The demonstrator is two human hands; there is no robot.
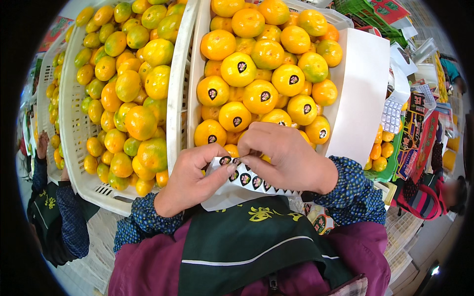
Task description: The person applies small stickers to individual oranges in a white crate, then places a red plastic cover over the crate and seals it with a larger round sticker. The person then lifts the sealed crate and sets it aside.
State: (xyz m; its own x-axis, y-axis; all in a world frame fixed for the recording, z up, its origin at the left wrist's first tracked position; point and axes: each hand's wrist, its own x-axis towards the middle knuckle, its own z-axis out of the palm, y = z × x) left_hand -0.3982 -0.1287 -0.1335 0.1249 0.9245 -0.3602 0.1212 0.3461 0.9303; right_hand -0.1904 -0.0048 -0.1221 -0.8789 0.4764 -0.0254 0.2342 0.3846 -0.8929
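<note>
Between thumb and fingers, my left hand (188, 178) holds a white sheet of stickers (253, 183) by its left side. The sheet carries rows of small dark oval stickers. My right hand (289, 155) is closed in a pinch at the sheet's upper edge, on a sticker there; its fingertips partly hide it. Just beyond both hands is a white-lined box (358, 93) heaped with yellow-orange citrus fruit (248, 23). Several fruits in the nearer rows, such as one stickered fruit (234, 117), bear a dark oval sticker. Fruits farther back have none showing.
On the left stands a white plastic crate (175, 98) of greenish-orange citrus (140, 122). Another person (54, 212) in a dark apron is at the far left. To the right lie a green crate (399, 160) of fruit, colourful printed packaging (412, 133) and a pink-striped bag (419, 200).
</note>
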